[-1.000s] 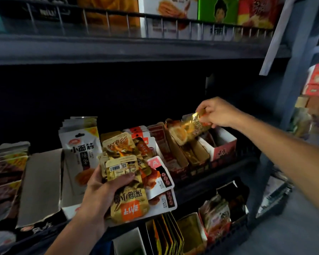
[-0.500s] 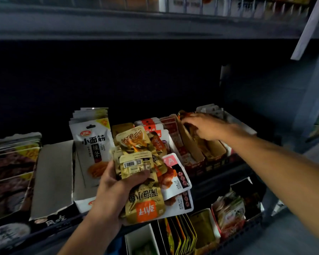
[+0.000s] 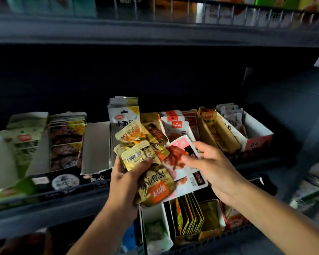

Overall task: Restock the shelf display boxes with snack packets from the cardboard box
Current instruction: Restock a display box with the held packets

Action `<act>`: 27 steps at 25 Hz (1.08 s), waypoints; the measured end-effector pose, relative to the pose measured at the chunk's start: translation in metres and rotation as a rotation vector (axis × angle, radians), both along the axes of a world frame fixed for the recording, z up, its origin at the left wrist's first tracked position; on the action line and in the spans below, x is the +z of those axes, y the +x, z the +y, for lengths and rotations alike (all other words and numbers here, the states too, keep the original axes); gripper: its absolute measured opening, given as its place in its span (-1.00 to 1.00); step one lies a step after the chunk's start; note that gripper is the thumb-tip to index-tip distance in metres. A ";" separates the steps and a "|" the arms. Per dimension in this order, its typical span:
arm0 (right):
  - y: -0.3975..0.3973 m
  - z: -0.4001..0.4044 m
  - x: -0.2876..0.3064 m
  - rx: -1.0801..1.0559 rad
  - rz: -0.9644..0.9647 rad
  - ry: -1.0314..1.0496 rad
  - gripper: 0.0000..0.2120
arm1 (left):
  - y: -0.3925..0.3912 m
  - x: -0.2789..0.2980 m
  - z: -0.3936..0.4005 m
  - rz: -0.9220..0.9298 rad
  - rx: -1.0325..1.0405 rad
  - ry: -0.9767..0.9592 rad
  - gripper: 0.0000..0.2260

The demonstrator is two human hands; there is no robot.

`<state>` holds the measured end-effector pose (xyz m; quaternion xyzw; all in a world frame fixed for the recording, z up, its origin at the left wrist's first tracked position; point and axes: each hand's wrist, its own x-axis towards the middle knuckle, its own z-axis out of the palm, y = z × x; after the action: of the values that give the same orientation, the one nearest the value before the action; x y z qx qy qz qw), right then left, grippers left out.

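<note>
- Left hand (image 3: 125,173): grip closed around a fanned stack of gold packets (image 3: 145,162), thumb across the barcode side, stack held in front of the shelf (image 3: 155,34) edge.
- Right hand (image 3: 215,168): fingers loosely spread, tips at the stack's right edge by the red-and-white packets; holding nothing that I can see. Looks like it's reaching for the next packet.
- Risk 1: stack is splayed, pinned mostly by one thumb. Pulling one packet out could drag neighbours loose; they'd likely drop into the lower shelf boxes (image 3: 190,218) and mix stock.
- Risk 2: gold and red-white packets overlap at the pick point, so it's easy to grab two or the wrong kind.
- Risk 3: brown display box (image 3: 219,131), up right, already looks fairly full; forcing more in could crumple packets or tip its thin wall.
- Supply cardboard box: not in view.
</note>
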<state>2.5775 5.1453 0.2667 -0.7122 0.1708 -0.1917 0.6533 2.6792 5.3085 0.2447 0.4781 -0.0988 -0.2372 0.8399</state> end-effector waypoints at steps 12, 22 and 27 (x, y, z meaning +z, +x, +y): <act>0.006 0.031 0.043 -0.040 -0.102 -0.034 -0.57 | 0.010 0.013 0.105 0.095 0.237 -0.019 -0.61; -0.036 0.075 -0.001 -0.019 -0.259 0.775 -0.69 | -0.025 -0.011 0.084 0.135 -0.060 0.031 -0.57; -0.021 0.120 -0.048 -0.364 -0.160 0.764 -0.77 | -0.035 -0.020 0.077 0.124 -0.078 -0.026 -0.52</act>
<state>2.5567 5.2657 0.2186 -0.3604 0.3010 -0.2814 0.8368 2.6441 5.3852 0.2244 0.4473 -0.0683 -0.2976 0.8406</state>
